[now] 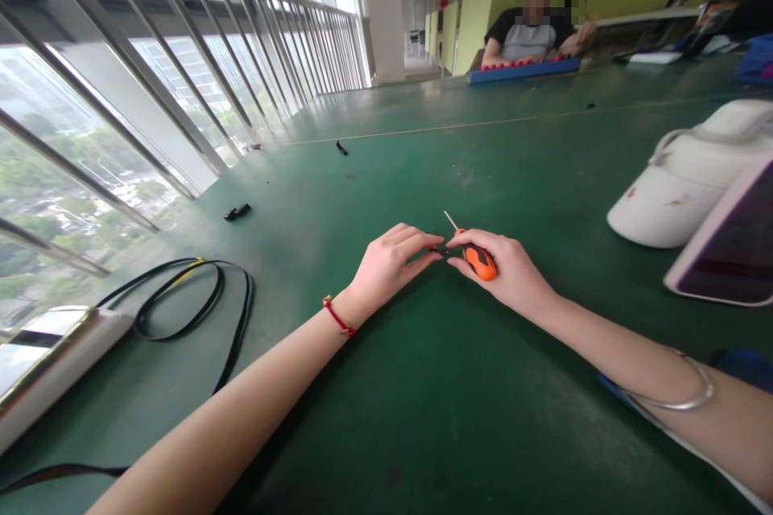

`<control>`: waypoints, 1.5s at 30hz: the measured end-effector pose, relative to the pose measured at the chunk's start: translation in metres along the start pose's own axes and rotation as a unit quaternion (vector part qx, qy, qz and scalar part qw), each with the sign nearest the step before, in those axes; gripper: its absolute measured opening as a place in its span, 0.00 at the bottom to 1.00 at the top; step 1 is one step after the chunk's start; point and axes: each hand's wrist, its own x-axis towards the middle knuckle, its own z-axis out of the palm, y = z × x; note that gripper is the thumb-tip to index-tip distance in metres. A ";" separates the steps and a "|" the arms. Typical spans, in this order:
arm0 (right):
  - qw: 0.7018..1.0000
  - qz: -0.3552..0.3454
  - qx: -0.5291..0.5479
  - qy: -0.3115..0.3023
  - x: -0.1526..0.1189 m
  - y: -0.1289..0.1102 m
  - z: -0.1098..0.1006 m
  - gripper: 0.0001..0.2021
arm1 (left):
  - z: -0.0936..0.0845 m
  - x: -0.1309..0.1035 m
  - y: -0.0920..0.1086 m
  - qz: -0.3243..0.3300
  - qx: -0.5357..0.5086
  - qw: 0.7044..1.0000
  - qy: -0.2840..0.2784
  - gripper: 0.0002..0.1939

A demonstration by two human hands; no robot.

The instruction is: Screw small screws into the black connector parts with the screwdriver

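My right hand (507, 261) is closed round a screwdriver (481, 262) with an orange and black handle. Its thin metal shaft points up and to the left, away from me. Just to the left, my left hand (395, 257) pinches a small dark piece, mostly hidden by the fingers and too small to name. The fingertips of both hands almost meet over the green table (386, 386). A red cord bracelet circles my left wrist.
Small black parts (237, 212) lie at the left, near a metal railing (181, 32). A black strap (233, 322) curls beside a white device. At right stand a white bottle (670, 193) and a tablet-like device (725, 241). Across the table a person sits behind a blue tray (525, 71).
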 end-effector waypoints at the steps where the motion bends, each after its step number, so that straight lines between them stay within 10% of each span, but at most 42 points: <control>1: 1.000 0.000 -0.002 -0.004 0.000 -0.001 0.000 0.08 | 0.000 0.000 0.001 -0.003 -0.004 1.000 -0.008 0.10; 31: 0.999 0.041 0.031 -0.007 0.000 -0.007 -0.004 0.06 | 0.002 0.004 -0.011 -0.247 0.082 0.964 -0.050 0.05; 45: 0.998 0.040 0.030 -0.026 0.001 -0.004 -0.004 0.07 | -0.146 -0.067 -0.127 -0.570 0.328 0.753 -0.013 0.18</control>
